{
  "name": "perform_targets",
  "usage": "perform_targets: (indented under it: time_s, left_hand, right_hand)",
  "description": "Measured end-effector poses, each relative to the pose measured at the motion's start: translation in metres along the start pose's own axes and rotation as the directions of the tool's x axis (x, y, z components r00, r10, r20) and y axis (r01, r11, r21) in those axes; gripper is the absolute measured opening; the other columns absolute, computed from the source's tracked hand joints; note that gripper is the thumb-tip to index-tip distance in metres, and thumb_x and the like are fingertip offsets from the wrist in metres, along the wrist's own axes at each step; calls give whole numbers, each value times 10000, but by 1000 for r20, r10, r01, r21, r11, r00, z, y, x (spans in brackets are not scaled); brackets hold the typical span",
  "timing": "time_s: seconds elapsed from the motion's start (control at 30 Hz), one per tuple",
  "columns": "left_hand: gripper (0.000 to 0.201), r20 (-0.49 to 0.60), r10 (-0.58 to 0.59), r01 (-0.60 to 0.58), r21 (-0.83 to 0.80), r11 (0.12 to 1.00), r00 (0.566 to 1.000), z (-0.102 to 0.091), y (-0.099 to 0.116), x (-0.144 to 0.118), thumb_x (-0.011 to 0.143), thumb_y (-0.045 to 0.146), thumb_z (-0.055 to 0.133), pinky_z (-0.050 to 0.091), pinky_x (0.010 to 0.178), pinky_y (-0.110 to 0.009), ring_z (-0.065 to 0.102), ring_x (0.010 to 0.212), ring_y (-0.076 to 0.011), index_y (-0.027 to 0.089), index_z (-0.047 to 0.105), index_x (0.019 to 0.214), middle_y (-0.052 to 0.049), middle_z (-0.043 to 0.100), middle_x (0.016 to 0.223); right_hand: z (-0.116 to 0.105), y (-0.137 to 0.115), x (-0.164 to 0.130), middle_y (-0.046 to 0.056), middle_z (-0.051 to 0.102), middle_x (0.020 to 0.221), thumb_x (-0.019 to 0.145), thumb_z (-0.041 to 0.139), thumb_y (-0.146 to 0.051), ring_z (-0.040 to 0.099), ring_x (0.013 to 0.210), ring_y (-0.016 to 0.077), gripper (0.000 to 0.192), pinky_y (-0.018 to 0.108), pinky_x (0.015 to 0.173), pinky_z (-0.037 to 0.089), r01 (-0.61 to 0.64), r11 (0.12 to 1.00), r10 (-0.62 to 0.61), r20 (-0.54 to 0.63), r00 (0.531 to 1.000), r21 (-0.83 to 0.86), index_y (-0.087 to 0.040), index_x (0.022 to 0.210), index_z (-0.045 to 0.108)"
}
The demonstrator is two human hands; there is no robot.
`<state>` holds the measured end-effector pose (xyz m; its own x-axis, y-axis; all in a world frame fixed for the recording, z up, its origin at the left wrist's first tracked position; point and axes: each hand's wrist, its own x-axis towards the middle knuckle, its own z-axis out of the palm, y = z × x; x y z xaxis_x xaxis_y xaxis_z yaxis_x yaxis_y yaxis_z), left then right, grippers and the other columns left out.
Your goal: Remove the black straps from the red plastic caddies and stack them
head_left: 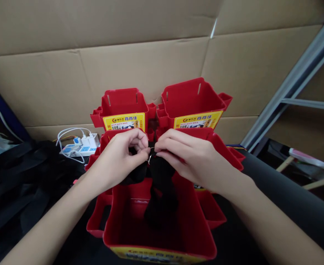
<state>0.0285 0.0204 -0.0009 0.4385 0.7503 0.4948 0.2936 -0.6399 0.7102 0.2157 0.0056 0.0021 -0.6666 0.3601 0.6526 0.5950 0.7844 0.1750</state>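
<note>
Above the nearest red plastic basket (pixel 203 228), my left hand (pixel 125 154) and my right hand (pixel 186 154) meet with their fingertips almost touching. Both are closed in a pinch on a black fabric strap (pixel 162 176). A small curved metal ring (pixel 150 159) shows on the strap between the fingertips; part of it is hidden by the fingers. The strap hangs down into the basket, where its lower end is dark and hard to make out. A yellow label (pixel 150 254) with printing runs along this basket's front rim.
More red baskets (pixel 123 101) (pixel 189 97) with yellow labels stand behind, against cardboard (pixel 150 62). A white power strip (pixel 80 149) with chargers and cables lies left. Black straps (pixel 20 191) are heaped at far left. A metal frame (pixel 289 84) rises on the right.
</note>
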Motion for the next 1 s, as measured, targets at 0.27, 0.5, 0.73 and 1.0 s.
perform_targets:
  time_s: [0.27, 0.5, 0.73, 1.0]
  left_hand:
    - [99, -188, 87, -19, 336, 942, 978, -20, -19, 7, 702, 85, 505, 384, 581, -207, 495, 634, -89, 168, 473, 746, 31, 538, 716]
    - [82, -190, 93, -29, 313, 949, 977, -29, -27, 14, 721, 109, 508, 401, 584, -206, 498, 665, -99, 176, 466, 743, 23, 527, 726]
    - [89, -209, 228, -183, 215, 959, 951, -13, -10, 5, 769, 136, 541, 436, 607, -211, 537, 699, -107, 183, 467, 786, 10, 548, 773]
    - [261, -10, 397, -396, 70, 916, 918, -7, 1, -1, 740, 117, 615, 435, 923, -301, 530, 1029, -170, 188, 507, 967, -48, 563, 1050]
  right_hand:
    - [-25, 5, -2, 13, 555, 814, 803, 552, -113, 538, 699, 110, 89, 246, 629, 464, -103, 980, 157, -337, 928, 173, -198, 824, 531]
    - [-44, 24, -9, 9, 495, 807, 773, 623, -207, 488, 578, 106, 121, 267, 492, 433, -166, 825, 521, -613, 594, 540, -240, 878, 571]
    - [-23, -3, 1, 72, 534, 1122, 793, 592, -376, 534, 1033, 200, 366, 327, 859, 465, -212, 894, 238, -16, 971, 394, -206, 1098, 483]
    - [3, -9, 6, 32, 618, 1004, 835, 493, -154, 585, 907, 145, 189, 256, 777, 463, -276, 904, 293, -3, 956, 327, -184, 1019, 524]
